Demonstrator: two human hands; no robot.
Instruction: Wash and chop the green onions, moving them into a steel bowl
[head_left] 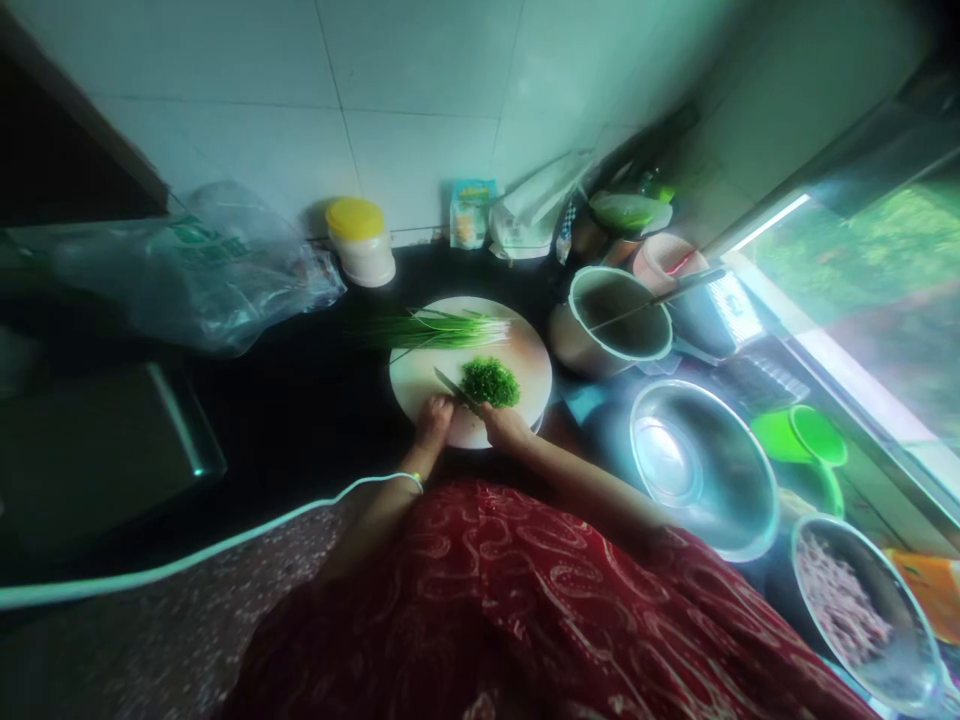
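A round white cutting board (409,385) lies on the dark counter in front of me. My right hand (504,428) is closed around the handle of a knife (452,383), whose blade points up and to the left over the board. Against the blade lies a heap of finely chopped greens (491,383). Behind it, a bundle of long green stalks with pale ends (457,329) stretches across the board and past its left edge. My left hand (435,418) rests at the board's near left edge, fingers curled together; whether anything is under them is hidden.
To the right stand a deep pot (577,335), a shiny metal bowl (757,500), a green mug (817,437) and a pan of pale pinkish pieces (832,600). A yellow-lidded jar (364,255) and a plastic bag (225,270) stand back left. A white cable (247,545) reaches my left wrist.
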